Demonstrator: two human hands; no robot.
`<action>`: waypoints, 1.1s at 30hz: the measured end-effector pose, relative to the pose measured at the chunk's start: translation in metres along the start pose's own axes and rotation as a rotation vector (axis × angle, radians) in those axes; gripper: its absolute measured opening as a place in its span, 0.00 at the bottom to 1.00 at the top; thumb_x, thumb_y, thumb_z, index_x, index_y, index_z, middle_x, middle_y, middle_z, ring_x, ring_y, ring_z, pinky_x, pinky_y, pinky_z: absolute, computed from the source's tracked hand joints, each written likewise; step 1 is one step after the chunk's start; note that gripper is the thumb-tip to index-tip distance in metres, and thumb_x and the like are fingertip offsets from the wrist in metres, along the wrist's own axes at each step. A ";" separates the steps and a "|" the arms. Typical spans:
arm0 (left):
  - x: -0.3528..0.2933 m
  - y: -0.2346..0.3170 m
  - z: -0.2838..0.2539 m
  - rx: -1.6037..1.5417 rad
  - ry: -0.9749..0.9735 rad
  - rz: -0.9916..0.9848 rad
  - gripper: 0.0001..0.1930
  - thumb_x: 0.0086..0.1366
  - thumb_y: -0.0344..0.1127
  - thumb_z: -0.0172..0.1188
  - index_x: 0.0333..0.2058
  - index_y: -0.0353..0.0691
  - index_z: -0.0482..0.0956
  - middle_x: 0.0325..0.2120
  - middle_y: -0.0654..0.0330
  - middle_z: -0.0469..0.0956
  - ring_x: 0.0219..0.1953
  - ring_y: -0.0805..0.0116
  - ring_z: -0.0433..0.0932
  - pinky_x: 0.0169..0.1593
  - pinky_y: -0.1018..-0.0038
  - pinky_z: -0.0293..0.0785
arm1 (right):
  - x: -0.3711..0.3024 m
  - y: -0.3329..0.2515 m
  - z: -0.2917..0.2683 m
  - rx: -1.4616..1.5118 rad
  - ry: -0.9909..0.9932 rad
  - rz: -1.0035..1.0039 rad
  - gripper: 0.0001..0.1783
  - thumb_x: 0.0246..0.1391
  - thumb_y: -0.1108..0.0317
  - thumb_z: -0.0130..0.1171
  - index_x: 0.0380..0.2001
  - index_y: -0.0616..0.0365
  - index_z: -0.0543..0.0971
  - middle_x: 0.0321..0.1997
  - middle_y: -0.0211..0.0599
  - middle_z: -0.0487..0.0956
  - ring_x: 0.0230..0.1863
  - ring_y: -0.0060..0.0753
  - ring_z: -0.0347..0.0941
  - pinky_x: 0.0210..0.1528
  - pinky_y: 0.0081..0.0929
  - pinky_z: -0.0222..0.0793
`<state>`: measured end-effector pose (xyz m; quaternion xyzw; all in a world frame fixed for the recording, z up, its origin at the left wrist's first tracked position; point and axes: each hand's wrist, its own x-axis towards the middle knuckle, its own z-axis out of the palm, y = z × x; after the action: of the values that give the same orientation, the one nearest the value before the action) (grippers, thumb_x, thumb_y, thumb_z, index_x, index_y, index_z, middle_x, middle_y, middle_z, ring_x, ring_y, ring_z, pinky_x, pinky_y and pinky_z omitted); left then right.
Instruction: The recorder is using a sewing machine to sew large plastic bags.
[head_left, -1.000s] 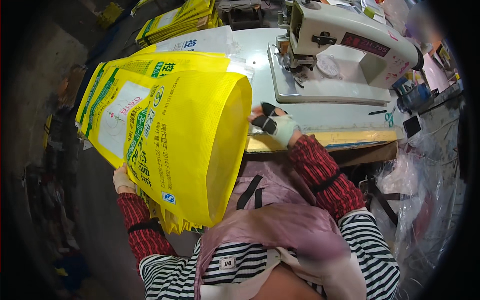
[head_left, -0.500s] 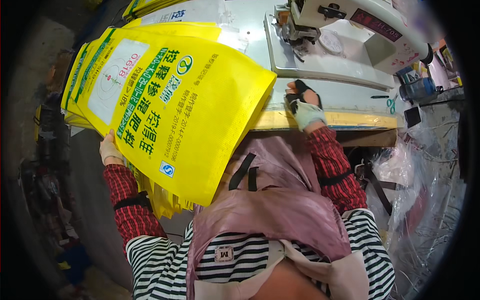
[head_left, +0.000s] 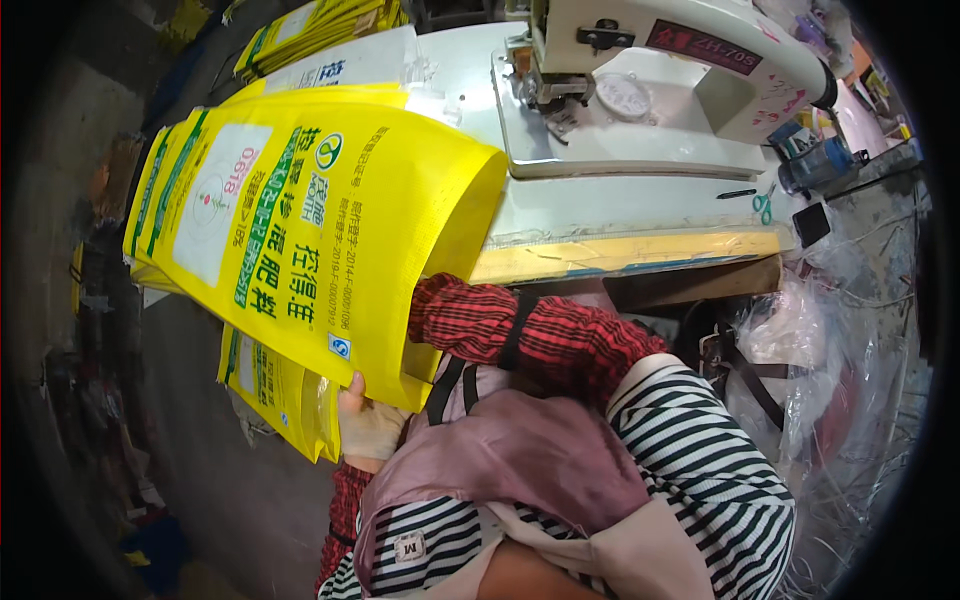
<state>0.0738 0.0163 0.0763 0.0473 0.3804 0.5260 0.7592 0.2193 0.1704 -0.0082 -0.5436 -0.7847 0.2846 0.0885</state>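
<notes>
A large yellow printed woven bag (head_left: 385, 220) lies slanted across the left part of the worktable, its open mouth turned toward the right. My left hand (head_left: 368, 425), in a pale glove, is closed on the bag's near edge close to the mouth, thumb on top. My right forearm, in a red and black checked sleeve (head_left: 480, 325), reaches into the mouth; the hand itself is hidden inside the bag. More yellow bags (head_left: 165, 190) lie stacked beneath, and another yellow bag (head_left: 275, 390) hangs below the table edge.
A white sewing machine (head_left: 660, 90) stands at the back right of the white table (head_left: 620, 205). Teal scissors (head_left: 763, 205), a black pen (head_left: 737, 194) and a dark phone (head_left: 811, 225) lie to the right. Clear plastic wrap (head_left: 800, 330) hangs there. A folded bag pile (head_left: 310, 38) sits far left.
My right hand has gone from the table edge into the bag's mouth. My left hand has slid nearer along the bag's edge toward the mouth, which now gapes wider.
</notes>
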 end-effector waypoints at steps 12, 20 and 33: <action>-0.009 0.016 -0.074 0.783 0.356 0.200 0.14 0.68 0.35 0.46 0.50 0.36 0.69 0.45 0.55 0.74 0.42 0.60 0.75 0.45 0.64 0.74 | -0.112 0.077 -0.132 0.212 0.999 -0.053 0.21 0.47 0.78 0.53 0.48 0.61 0.74 0.42 0.50 0.77 0.43 0.47 0.74 0.50 0.27 0.68; -0.031 0.015 -0.063 1.447 0.725 0.390 0.16 0.63 0.40 0.53 0.29 0.30 0.77 0.25 0.46 0.78 0.28 0.51 0.77 0.36 0.63 0.73 | -0.105 0.069 -0.096 0.979 0.598 0.041 0.21 0.55 0.79 0.47 0.54 0.64 0.69 0.47 0.40 0.77 0.47 0.28 0.72 0.51 0.20 0.65; 0.153 0.022 0.180 2.565 -0.139 0.471 0.37 0.63 0.63 0.42 0.61 0.40 0.61 0.62 0.46 0.58 0.65 0.52 0.55 0.65 0.54 0.50 | -0.138 0.092 -0.075 1.207 0.461 0.137 0.12 0.55 0.72 0.50 0.42 0.60 0.78 0.35 0.35 0.80 0.38 0.25 0.74 0.41 0.22 0.68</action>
<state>0.1946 0.2131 0.1329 0.8252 0.5511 -0.0930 0.0820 0.3806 0.0948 0.0267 -0.4943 -0.4114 0.5564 0.5262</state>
